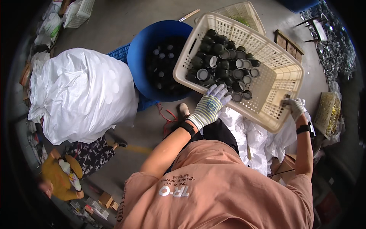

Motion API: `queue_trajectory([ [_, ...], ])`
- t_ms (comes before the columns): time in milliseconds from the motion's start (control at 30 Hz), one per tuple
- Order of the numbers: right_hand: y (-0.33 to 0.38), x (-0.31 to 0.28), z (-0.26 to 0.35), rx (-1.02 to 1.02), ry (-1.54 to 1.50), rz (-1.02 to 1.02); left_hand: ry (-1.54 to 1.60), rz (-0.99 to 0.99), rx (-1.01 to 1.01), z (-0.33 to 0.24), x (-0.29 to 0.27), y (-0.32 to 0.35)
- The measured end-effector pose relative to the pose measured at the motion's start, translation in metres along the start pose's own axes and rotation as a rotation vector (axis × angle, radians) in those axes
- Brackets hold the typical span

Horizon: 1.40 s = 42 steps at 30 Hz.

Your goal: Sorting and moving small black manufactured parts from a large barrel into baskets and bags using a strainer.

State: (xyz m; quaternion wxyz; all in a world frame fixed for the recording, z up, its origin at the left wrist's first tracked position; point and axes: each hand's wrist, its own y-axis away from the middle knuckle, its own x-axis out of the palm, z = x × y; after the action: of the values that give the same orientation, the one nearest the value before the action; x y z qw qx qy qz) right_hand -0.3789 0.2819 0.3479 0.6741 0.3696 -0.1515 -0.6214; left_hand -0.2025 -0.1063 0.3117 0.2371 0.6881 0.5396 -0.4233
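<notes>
A very big white bag [82, 93], puffy and tied shut, stands far out to the left of the left hand [209, 107]. Smaller white bags [47, 24] lie far away past it, up in the left corner. More crinkly white bags [248, 133] lie right under both hands. A brown cardboard box [282, 166] sits below the right hand [295, 107]. Small brown boxes [106, 200] lie on the floor far below the left hand.

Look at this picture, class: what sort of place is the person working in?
Probably a small workshop or sorting floor. The gloved hands, left hand and right hand, tilt a cream plastic basket of dark caps over a blue barrel, beside a bulging white sack on bare concrete floor.
</notes>
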Motion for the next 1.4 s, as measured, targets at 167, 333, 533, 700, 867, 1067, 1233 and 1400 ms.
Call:
queue_trajectory([
  [167, 0.016, -0.049, 0.007, -0.024, 0.103, -0.101, -0.036, -0.133, 0.055, 0.002, -0.011, 0.010],
  [333, 0.011, -0.075, 0.024, 0.089, 0.310, -0.133, -0.017, -0.098, -0.057, 0.015, -0.018, 0.037],
  [533, -0.072, -0.061, -0.056, 0.014, 0.508, -0.278, -0.068, 0.129, -0.267, 0.040, -0.002, 0.083],
  [700, -0.149, -0.006, -0.101, -0.064, 0.872, -0.373, -0.095, 0.325, -0.486, 0.057, 0.037, 0.188],
  [867, -0.225, 0.010, -0.155, -0.089, 0.847, -0.326, -0.103, 0.582, -0.851, 0.035, 0.061, 0.289],
  [1067, -0.302, 0.035, -0.222, -0.017, 0.813, -0.241, 0.005, 0.797, -1.173, 0.030, 0.053, 0.280],
  [1233, -0.367, -0.020, -0.279, -0.062, 0.617, -0.201, 0.036, 0.857, -1.079, 0.056, 0.072, 0.267],
  [1400, -0.325, -0.021, -0.349, -0.205, 0.014, -0.189, 0.105, 0.853, -1.142, 0.081, 0.072, 0.244],
])
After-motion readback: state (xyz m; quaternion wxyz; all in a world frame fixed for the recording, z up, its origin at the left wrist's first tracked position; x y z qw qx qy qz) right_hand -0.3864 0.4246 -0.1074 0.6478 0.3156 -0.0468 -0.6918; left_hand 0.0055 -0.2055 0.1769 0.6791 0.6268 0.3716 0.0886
